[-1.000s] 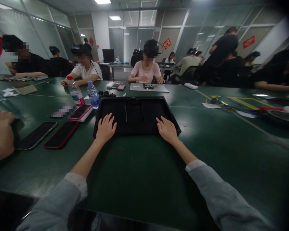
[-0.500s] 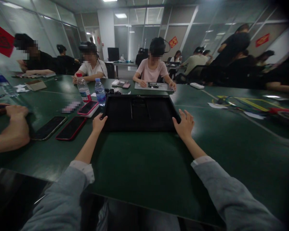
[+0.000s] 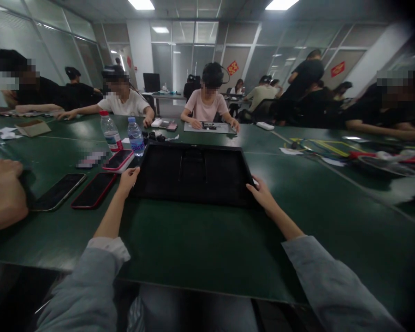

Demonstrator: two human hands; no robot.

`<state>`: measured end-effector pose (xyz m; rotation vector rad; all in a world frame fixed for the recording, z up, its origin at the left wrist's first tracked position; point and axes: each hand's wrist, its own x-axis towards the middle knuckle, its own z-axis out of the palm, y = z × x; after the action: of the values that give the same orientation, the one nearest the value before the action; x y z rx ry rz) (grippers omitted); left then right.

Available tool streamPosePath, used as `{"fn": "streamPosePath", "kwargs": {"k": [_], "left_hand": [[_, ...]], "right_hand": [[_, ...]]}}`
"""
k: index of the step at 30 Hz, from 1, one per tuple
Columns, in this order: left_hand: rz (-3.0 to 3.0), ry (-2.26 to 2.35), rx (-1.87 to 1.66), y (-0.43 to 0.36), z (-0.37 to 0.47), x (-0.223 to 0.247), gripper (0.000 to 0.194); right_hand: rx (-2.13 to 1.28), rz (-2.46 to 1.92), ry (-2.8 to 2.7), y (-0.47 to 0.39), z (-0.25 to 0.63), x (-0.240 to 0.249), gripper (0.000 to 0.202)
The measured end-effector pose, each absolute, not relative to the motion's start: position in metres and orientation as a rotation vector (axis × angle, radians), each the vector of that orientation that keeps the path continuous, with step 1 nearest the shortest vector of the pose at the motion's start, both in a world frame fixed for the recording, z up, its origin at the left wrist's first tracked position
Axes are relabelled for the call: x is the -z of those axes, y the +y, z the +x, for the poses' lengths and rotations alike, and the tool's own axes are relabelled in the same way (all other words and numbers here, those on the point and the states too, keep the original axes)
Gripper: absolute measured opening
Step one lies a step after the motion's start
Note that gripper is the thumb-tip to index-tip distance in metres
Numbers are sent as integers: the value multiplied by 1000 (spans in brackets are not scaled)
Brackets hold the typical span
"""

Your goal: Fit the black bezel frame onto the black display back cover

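As my left hand (image 3: 127, 181) and right hand (image 3: 263, 194) grip the black casing's (image 3: 224, 180) edges, green table (image 3: 318, 193) spreads right; the blue-capped bottle's (image 3: 136, 138) lettering blurs.

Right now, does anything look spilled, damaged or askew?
Nothing stands out: the left hand and right hand grip the sides of the black tray, the blue-capped bottle stands upright, and no spill shows on the green table.

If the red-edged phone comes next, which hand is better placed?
Left, likely: left hand grips the left edge of the black tray, near the red-edged phone; right hand grips the opposite edge.
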<state>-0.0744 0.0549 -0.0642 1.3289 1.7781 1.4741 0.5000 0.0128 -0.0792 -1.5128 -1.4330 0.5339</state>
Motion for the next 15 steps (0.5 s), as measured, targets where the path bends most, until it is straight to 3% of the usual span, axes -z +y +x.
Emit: {"fn": "streamPosePath", "kwargs": {"k": [6, 15], "left_hand": [[1345, 1681, -1405, 55, -72, 66, 50], [1578, 1832, -1312, 57, -78, 72, 49]], "right_hand": [[-888, -1440, -1273, 20, 507, 58, 69], [-827, -1435, -1141, 32, 519, 67, 81]]}}
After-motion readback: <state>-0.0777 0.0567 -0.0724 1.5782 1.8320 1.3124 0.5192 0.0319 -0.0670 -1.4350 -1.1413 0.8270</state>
